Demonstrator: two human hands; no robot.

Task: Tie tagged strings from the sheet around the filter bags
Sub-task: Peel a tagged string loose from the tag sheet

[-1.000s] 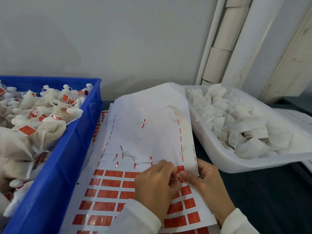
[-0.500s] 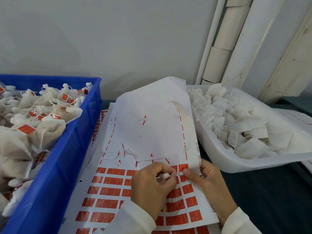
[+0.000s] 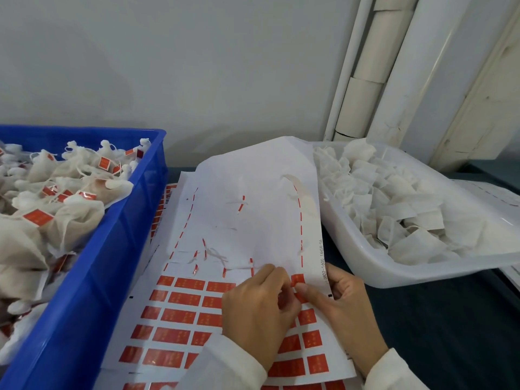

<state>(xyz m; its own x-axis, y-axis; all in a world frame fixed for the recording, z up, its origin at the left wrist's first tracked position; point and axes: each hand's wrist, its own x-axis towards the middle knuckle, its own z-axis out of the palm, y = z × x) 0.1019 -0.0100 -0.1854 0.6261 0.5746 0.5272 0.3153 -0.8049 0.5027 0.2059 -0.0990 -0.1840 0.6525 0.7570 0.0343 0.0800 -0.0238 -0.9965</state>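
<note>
Both hands meet over the sheet (image 3: pixel 253 209) lying mid-tabletop, near its front edge. The left hand (image 3: pixel 257 313) curls its fingers at the topmost row of red tags, and the right hand (image 3: pixel 344 311) pinches the sheet's right margin beside the last red tag (image 3: pixel 297 279). Tied filter bags fill the blue crate (image 3: pixel 118 266) at the left edge; untied filter bags (image 3: pixel 394 204) sit in the white tray (image 3: pixel 422 274) at the right.

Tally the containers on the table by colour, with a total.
Blue plastic crate of tagged filter bags: 1
White plastic tray of untagged filter bags: 1
Total: 2
</note>
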